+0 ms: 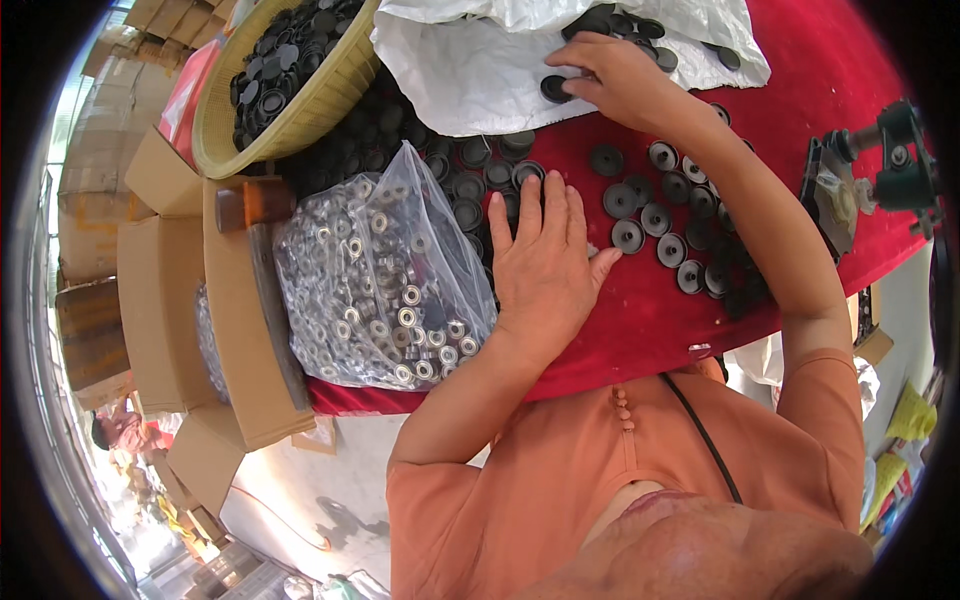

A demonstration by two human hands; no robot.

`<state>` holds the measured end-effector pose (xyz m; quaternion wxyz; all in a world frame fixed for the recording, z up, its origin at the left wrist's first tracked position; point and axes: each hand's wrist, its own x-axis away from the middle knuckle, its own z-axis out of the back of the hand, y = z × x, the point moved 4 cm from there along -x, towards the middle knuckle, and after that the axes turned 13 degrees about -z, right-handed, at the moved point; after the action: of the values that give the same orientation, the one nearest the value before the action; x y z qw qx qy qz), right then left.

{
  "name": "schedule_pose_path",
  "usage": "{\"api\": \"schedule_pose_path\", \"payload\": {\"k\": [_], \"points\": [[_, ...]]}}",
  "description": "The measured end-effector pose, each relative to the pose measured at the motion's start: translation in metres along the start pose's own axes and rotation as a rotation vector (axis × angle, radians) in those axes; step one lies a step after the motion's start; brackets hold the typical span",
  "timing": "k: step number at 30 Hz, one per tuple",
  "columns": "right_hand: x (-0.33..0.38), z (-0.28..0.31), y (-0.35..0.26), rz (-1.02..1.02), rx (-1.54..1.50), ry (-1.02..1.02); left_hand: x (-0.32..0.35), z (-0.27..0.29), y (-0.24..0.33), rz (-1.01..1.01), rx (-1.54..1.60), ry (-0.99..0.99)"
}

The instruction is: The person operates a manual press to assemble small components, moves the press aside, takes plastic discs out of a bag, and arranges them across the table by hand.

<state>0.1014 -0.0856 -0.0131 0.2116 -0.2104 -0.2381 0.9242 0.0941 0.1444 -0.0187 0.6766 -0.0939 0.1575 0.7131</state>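
My left hand [545, 262] lies palm down at the near side of several grey-black round caps [468, 187], its fingers stretched and slightly spread. The fingertips reach the caps' edge, and the thumb points right over the red cloth. Farther off, my right hand [622, 82] is over a white woven sack [450, 75], with its fingers apart. One black round cap [554, 89] lies right at its fingertips; whether they grip it cannot be made out. More black caps [650, 28] sit on the sack beyond that hand.
A clear bag of metal bearings [375, 290] stands left of my left hand, beside an open cardboard box [250, 330]. A yellow basket [345, 85] holds black discs. Caps with metal centres [628, 236] spread over the red cloth [570, 350]. At right is a dark green metal tool [900, 155].
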Motion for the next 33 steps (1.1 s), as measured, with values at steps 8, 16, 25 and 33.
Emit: {"api": "schedule_pose_path", "payload": {"k": [8,16,25,33], "points": [[0.027,-0.008,-0.035,0.131,0.062,-0.179,0.005,-0.002,-0.003,0.006,0.022,0.029],[0.032,-0.015,-0.048,0.092,-0.034,-0.181,0.004,0.003,0.002,0.029,0.037,0.028],[0.008,-0.051,-0.082,0.158,-0.183,-0.253,0.006,0.002,0.003,0.008,0.025,0.030],[0.002,-0.028,-0.087,-0.070,-0.221,-0.281,0.008,0.000,0.000,0.017,0.043,0.033]]}}
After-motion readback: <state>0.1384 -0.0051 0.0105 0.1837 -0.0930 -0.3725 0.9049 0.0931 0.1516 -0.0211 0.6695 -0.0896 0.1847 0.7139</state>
